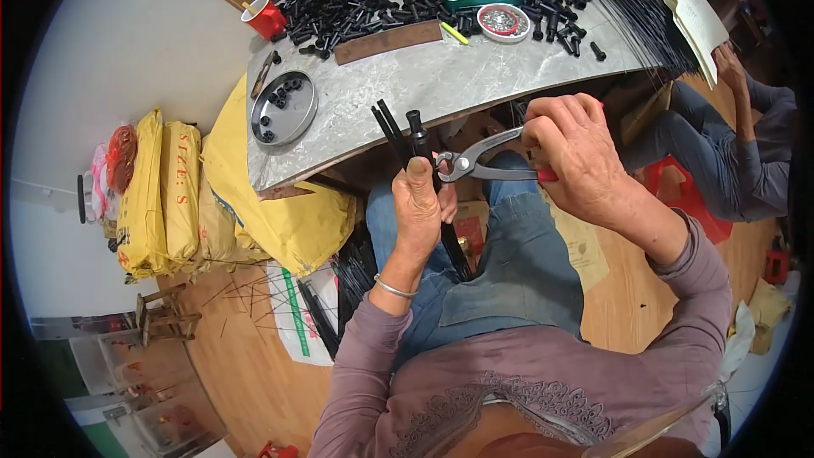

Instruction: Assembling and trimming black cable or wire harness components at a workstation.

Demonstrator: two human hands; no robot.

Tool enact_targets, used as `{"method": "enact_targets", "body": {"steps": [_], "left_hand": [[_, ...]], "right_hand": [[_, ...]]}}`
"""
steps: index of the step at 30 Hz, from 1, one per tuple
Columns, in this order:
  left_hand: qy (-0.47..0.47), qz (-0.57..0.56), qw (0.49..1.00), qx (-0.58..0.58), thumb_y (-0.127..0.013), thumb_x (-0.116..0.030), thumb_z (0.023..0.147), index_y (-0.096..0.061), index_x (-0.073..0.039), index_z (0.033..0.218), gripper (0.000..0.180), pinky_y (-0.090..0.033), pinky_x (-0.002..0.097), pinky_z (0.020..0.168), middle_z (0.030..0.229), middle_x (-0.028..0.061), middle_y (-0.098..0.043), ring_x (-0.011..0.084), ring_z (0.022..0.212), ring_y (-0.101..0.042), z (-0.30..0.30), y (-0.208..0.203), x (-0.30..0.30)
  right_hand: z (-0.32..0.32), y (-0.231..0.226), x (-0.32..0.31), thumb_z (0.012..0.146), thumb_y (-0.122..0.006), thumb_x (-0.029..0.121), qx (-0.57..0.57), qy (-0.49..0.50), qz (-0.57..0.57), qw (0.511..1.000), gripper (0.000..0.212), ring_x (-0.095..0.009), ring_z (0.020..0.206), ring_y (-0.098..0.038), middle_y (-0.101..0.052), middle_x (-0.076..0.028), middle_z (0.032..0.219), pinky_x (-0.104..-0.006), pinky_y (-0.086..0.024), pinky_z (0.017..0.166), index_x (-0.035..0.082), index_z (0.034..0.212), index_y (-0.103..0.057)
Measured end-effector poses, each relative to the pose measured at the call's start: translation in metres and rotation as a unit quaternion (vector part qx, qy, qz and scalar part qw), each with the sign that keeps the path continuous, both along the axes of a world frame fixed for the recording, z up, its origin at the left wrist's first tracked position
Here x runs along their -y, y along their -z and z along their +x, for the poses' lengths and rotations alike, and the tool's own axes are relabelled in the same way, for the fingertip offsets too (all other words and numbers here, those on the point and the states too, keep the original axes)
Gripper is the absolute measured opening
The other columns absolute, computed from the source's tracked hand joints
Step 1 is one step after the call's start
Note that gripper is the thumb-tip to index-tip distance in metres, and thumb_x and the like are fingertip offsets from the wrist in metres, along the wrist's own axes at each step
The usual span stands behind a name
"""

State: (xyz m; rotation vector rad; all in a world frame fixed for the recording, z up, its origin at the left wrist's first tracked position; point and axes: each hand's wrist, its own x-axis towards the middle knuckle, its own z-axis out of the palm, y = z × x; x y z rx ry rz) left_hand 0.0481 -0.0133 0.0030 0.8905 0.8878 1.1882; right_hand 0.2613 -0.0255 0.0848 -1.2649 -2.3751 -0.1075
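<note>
My left hand (415, 216) is closed around a black tubular fitting (419, 134) with a wider head, its thumb pressed along it. Two thin black rods (389, 129) stick up beside the fitting from the same grip, and dark lengths run down below the hand toward my lap. My right hand (581, 157) grips a pair of pliers (487, 151) with grey metal arms and red handle ends. The plier jaws are at the fitting's side, by my left fingers; whether they pinch it cannot be made out.
On the grey marbled table (356, 102) lie a round metal tray (312, 114) with black caps, a heap of black fittings (365, 0), a green tray (483, 2) of white sticks, a small round dish (504, 37) and a red cup (270, 20). Another person (721, 131) sits at right.
</note>
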Motion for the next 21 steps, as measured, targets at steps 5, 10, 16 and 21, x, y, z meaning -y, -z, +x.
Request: {"method": "enact_targets", "body": {"steps": [5, 10, 16, 21], "left_hand": [[0.011, 0.022, 0.999, 0.043, -0.066, -0.051, 0.083, -0.048, -0.007, 0.09, 0.048, -0.029, 0.022, 0.035, 0.056, -0.0022, -0.04, 0.0067, 0.039, -0.036, -0.005, 0.006, -0.003], [-0.006, 0.034, 0.999, 0.001, -0.062, -0.054, 0.085, -0.048, -0.007, 0.085, 0.049, -0.027, 0.023, 0.033, 0.05, -0.0019, -0.036, 0.0073, 0.035, -0.032, -0.001, 0.002, -0.002], [-0.005, 0.041, 0.999, -0.004, -0.061, -0.053, 0.085, -0.047, -0.008, 0.084, 0.048, -0.028, 0.0233, 0.033, 0.049, -0.002, -0.036, 0.0076, 0.035, -0.032, 0.0, 0.005, -0.003], [-0.018, 0.032, 0.999, -0.025, -0.06, -0.053, 0.086, -0.046, -0.008, 0.085, 0.047, -0.028, 0.0233, 0.033, 0.048, -0.0028, -0.033, 0.008, 0.035, -0.032, 0.007, -0.005, 0.001]], "right_hand": [[-0.004, 0.004, 0.01, 0.059, -0.067, -0.005, -0.042, 0.033, -0.049, 0.997, 0.039, -0.029, 0.094, -0.05, -0.049, -0.01, 0.097, -0.0415, -0.035, 0.085, 0.007, 0.092, -0.049], [-0.009, 0.018, 0.027, 0.059, -0.067, -0.007, -0.074, 0.058, -0.083, 0.992, 0.037, -0.03, 0.09, -0.05, -0.048, -0.01, 0.091, -0.039, -0.038, 0.075, 0.007, 0.089, -0.049], [-0.012, 0.032, 0.037, 0.065, -0.066, -0.005, -0.12, 0.072, -0.096, 0.985, 0.03, -0.031, 0.075, -0.056, -0.051, -0.01, 0.088, -0.0398, -0.044, 0.062, 0.007, 0.086, -0.048], [0.001, 0.039, 0.033, 0.071, -0.066, -0.002, -0.183, 0.008, -0.158, 0.97, 0.026, -0.031, 0.072, -0.058, -0.053, -0.011, 0.081, -0.0401, -0.045, 0.059, 0.006, 0.087, -0.048]]}}
